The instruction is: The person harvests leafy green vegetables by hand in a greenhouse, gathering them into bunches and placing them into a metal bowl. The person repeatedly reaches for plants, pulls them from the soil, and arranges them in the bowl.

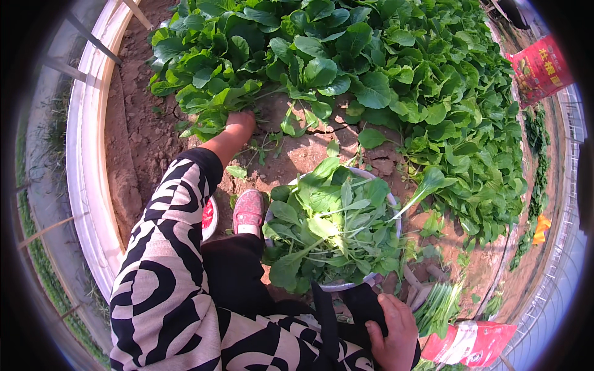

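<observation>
My left hand [241, 121] reaches down to the base of a leafy green plant [211, 99] at the near left edge of a dense bed of greens [320, 51]. Leaves hide its fingers, so whether they grip stems cannot be made out. On my black-trousered knee [364, 303] rests my right hand [393, 329], thumb and fingers apart, holding nothing visible. Between the hands, a round basin [395, 204] with a pale rim stands on the soil, heaped with loose picked greens [325, 222]. One long-stemmed leaf [429, 183] juts past its right rim.
A small white tub [214, 226] with red contents sits beside my pink shoe [248, 211]. Right of the basin are a wooden stool-like piece [417, 287], thin green stalks [438, 301] and a red printed bag [468, 343]. Another red bag [543, 69] stands beyond the bed. Pale sheeting [86, 153] borders the left.
</observation>
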Demonstrator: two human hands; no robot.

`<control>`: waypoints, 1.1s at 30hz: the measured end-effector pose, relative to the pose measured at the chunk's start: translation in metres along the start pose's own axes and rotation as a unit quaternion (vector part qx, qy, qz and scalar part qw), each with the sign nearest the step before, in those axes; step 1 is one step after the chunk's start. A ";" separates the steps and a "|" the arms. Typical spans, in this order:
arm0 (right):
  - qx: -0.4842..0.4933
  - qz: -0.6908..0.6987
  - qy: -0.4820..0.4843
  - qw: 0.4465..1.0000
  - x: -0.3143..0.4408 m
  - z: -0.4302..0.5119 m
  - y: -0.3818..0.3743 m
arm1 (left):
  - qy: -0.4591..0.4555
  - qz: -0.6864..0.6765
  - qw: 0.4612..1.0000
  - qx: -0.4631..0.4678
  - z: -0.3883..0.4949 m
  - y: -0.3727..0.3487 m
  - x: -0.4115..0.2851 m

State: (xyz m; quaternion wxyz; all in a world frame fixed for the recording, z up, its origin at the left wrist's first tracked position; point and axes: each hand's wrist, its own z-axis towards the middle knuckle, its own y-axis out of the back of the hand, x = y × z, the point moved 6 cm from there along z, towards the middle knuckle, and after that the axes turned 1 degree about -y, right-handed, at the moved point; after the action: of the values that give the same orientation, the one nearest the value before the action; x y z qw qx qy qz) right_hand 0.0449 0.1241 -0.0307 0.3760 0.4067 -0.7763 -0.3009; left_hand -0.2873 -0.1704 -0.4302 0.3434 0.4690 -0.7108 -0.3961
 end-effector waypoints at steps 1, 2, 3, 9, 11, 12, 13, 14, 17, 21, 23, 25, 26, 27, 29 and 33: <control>-0.004 0.002 0.000 1.000 -0.001 -0.003 0.001 | -0.036 0.032 0.997 0.052 0.000 0.000 -0.007; -0.006 0.003 -0.001 1.000 -0.001 -0.005 0.001 | -0.071 0.064 0.990 0.104 -0.002 0.000 -0.013; -0.010 0.005 -0.002 1.000 0.000 -0.008 0.002 | -0.107 0.096 0.978 0.153 -0.006 0.004 -0.021; -0.110 -0.024 0.110 0.988 -0.017 -0.027 -0.006 | -0.244 -0.136 0.952 0.128 -0.080 0.116 -0.077; -0.128 -0.021 0.128 0.983 -0.016 -0.041 -0.006 | -0.213 -0.342 0.912 0.074 -0.110 0.173 -0.082; -0.137 -0.015 0.130 0.982 -0.013 -0.047 -0.006 | -0.208 -0.429 0.875 0.087 -0.128 0.202 -0.088; -0.145 -0.010 0.140 0.979 -0.011 -0.052 -0.005 | -0.220 -0.454 0.859 0.084 -0.142 0.220 -0.092; -0.155 -0.019 0.157 0.975 -0.011 -0.058 -0.006 | -0.242 -0.495 0.832 0.074 -0.157 0.232 -0.097; -0.163 -0.027 0.173 0.971 -0.012 -0.073 -0.011 | -0.260 -0.532 0.803 0.064 -0.207 0.277 -0.113; -0.202 0.027 0.199 0.959 -0.014 -0.089 -0.010 | -0.333 -0.606 0.722 0.026 -0.262 0.322 -0.136; -0.202 0.093 0.202 0.954 -0.019 -0.093 -0.007 | -0.325 -0.628 0.706 0.032 -0.307 0.353 -0.158; -0.196 0.172 0.211 0.942 -0.019 -0.095 -0.002 | -0.364 -0.685 0.629 0.043 -0.349 0.364 -0.179; -0.218 0.196 0.215 0.932 -0.015 -0.099 0.005 | -0.377 -0.706 0.597 0.052 -0.367 0.367 -0.190; -0.240 0.219 0.217 0.921 -0.010 -0.104 0.010 | -0.406 -0.716 0.562 0.081 -0.380 0.365 -0.202; -0.260 0.333 0.196 0.885 -0.012 -0.098 0.011 | -0.409 -0.737 0.529 0.091 -0.397 0.360 -0.223; -0.248 0.584 0.292 0.716 0.002 -0.071 -0.001 | -0.410 -0.798 0.404 0.175 -0.415 0.341 -0.254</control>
State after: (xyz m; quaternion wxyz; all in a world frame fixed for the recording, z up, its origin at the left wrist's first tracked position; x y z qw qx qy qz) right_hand 0.1040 0.1105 0.0070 0.7722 -0.1675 -0.6088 -0.0701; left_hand 0.0174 0.0522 0.0292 -0.5511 0.6548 -0.1232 -0.5023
